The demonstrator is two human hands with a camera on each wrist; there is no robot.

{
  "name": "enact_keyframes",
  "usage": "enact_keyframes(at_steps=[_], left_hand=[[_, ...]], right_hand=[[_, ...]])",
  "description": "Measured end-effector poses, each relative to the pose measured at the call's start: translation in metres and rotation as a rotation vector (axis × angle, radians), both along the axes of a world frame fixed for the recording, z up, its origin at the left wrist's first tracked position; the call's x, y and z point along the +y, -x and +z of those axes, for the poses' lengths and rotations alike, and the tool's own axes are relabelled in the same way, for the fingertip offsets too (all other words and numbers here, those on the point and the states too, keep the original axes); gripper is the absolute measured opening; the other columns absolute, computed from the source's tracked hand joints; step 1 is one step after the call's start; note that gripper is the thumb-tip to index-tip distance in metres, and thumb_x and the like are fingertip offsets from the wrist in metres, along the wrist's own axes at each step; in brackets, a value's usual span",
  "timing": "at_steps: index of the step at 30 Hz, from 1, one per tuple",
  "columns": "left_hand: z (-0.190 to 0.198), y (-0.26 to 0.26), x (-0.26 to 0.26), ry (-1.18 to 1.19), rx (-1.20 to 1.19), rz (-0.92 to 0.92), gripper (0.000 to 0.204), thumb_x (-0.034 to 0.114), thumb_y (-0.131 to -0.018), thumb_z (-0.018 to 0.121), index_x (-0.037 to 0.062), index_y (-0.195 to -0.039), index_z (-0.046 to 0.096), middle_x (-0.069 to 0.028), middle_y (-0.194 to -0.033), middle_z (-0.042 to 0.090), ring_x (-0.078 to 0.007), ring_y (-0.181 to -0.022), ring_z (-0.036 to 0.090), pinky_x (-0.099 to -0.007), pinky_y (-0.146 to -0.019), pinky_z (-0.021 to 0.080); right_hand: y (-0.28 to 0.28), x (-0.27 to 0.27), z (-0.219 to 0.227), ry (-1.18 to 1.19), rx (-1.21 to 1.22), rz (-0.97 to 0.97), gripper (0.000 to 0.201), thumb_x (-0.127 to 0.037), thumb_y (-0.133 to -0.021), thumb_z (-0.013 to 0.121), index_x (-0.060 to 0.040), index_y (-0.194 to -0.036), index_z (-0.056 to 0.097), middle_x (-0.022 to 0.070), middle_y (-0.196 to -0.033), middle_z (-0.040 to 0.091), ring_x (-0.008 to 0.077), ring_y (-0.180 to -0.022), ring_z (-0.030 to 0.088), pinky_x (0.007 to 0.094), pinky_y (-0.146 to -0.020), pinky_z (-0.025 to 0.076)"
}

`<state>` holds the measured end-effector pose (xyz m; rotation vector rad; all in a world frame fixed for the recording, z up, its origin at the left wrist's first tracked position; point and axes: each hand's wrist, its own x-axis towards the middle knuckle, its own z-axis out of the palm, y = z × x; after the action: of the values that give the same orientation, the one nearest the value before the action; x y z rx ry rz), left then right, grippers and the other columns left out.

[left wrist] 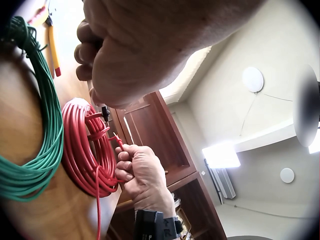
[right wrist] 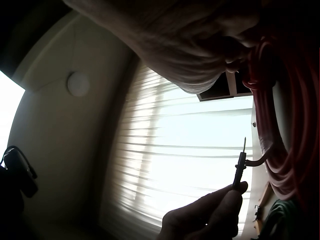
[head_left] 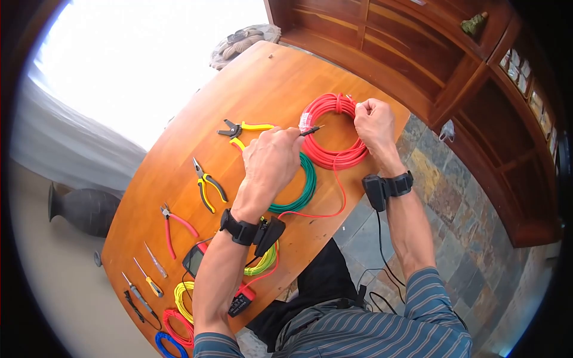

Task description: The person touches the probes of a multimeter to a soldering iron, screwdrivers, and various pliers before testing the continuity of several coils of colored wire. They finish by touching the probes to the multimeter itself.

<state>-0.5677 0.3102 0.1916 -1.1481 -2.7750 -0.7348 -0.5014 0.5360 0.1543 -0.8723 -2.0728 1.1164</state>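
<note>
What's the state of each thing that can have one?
Left hand: pinching black probe
Right hand: pinching red probe
Large red wire: coiled, tied
Green wire: coiled
Yellow wires: coiled
Small red wire: coiled
Blue wire: coiled
Strippers: jaws open
Long-nose pliers: handles spread
Red-handled cutters: handles spread
Meter: partly hidden, reading illegible

The person wears a grey-blue shirt (head_left: 388, 334) with thin pale stripes, its sleeves (head_left: 433, 295) ending near the elbows, and black trousers (head_left: 325, 269). Behind the bare hands, a black left strap (head_left: 243, 231) and right strap (head_left: 401, 184) each carry a boxy black housing; a thin black cable (head_left: 380, 238) hangs from the right one
</note>
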Motion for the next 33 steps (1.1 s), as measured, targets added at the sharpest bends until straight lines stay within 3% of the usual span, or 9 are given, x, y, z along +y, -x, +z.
enact_keyframes(at_steps=[4,6,12,14,16,17,20,25,33], left_hand=[[0.011,0.003,-0.007,0.044,0.05,0.048,0.026,0.029,-0.102,0.069,0.0076,-0.111,0.081,-0.0191,-0.099,0.078,-0.041,-0.092,0.074,-0.0534,-0.08,0.058],[0.021,0.01,-0.022,0.045,0.174,0.173,0.025,0.03,-0.104,0.066,0.0094,-0.111,0.08,-0.019,-0.096,0.077,-0.0437,-0.09,0.075,-0.0557,-0.08,0.06],[0.048,0.007,-0.094,0.132,0.03,0.204,0.024,0.03,-0.101,0.07,0.0105,-0.109,0.081,-0.0197,-0.094,0.077,-0.0428,-0.091,0.075,-0.0535,-0.079,0.059],[0.047,0.002,-0.112,0.211,-0.062,0.157,0.022,0.021,-0.101,0.072,0.0062,-0.113,0.082,-0.0191,-0.081,0.074,-0.0375,-0.076,0.073,-0.0447,-0.072,0.056],[0.034,-0.004,-0.122,0.223,-0.073,0.169,0.022,0.021,-0.1,0.073,0.006,-0.114,0.082,-0.019,-0.082,0.075,-0.0375,-0.077,0.074,-0.0449,-0.073,0.056],[0.029,-0.005,-0.125,0.228,-0.088,0.172,0.022,0.02,-0.1,0.073,0.0058,-0.114,0.082,-0.019,-0.082,0.075,-0.0375,-0.078,0.074,-0.0452,-0.074,0.056],[0.026,-0.008,-0.125,0.283,-0.175,0.219,0.024,0.03,-0.102,0.071,0.0123,-0.112,0.083,-0.0193,-0.093,0.079,-0.0411,-0.091,0.076,-0.0519,-0.081,0.06],[0.021,-0.01,-0.12,0.34,-0.187,0.211,0.024,0.03,-0.102,0.07,0.0128,-0.113,0.083,-0.0194,-0.094,0.079,-0.0417,-0.091,0.076,-0.0516,-0.083,0.061],[0.016,-0.013,-0.128,0.302,-0.111,0.243,0.023,0.029,-0.102,0.07,0.0132,-0.113,0.083,-0.0194,-0.094,0.079,-0.0414,-0.091,0.076,-0.0516,-0.083,0.061]], right_hand=[[0.002,0.002,-0.007,-0.017,0.054,0.005,0.026,-0.015,-0.099,0.066,0.0021,-0.08,0.07,0.0149,-0.071,0.071,0.0231,-0.068,0.069,0.0398,-0.067,0.054],[0.0,-0.001,-0.006,0.003,0.066,0.011,0.026,-0.016,-0.1,0.066,0.0021,-0.082,0.07,0.0136,-0.072,0.071,0.022,-0.068,0.068,0.0387,-0.066,0.053],[-0.008,-0.025,0.001,0.152,0.192,0.097,0.027,-0.017,-0.104,0.066,0.0019,-0.086,0.07,0.008,-0.071,0.066,0.0166,-0.065,0.063,0.0343,-0.062,0.05],[-0.011,-0.052,0.003,0.035,0.244,0.377,0.024,-0.016,-0.103,0.066,0.0026,-0.089,0.07,0.0133,-0.07,0.066,0.0217,-0.063,0.063,0.0373,-0.061,0.049],[-0.014,-0.081,0.007,-0.091,0.127,0.551,0.022,-0.015,-0.102,0.066,0.0031,-0.089,0.069,0.0217,-0.072,0.066,0.0324,-0.064,0.067,0.0429,-0.06,0.05],[-0.016,-0.098,0.009,-0.081,0.148,0.58,0.022,-0.014,-0.101,0.066,0.0026,-0.087,0.068,0.027,-0.074,0.065,0.0432,-0.069,0.069,0.0493,-0.06,0.051],[-0.013,-0.12,0.002,-0.104,0.007,0.652,0.024,-0.016,-0.101,0.067,0.002,-0.085,0.067,0.0264,-0.073,0.066,0.0464,-0.07,0.069,0.0535,-0.061,0.052],[-0.007,-0.132,-0.013,-0.208,-0.023,0.715,0.025,-0.019,-0.102,0.067,0.001,-0.087,0.067,0.0262,-0.073,0.068,0.0477,-0.07,0.069,0.0568,-0.062,0.053],[-0.008,-0.132,-0.02,-0.194,-0.038,0.614,0.024,-0.02,-0.102,0.068,0.0005,-0.089,0.067,0.0257,-0.072,0.068,0.0495,-0.072,0.069,0.0576,-0.063,0.054]])
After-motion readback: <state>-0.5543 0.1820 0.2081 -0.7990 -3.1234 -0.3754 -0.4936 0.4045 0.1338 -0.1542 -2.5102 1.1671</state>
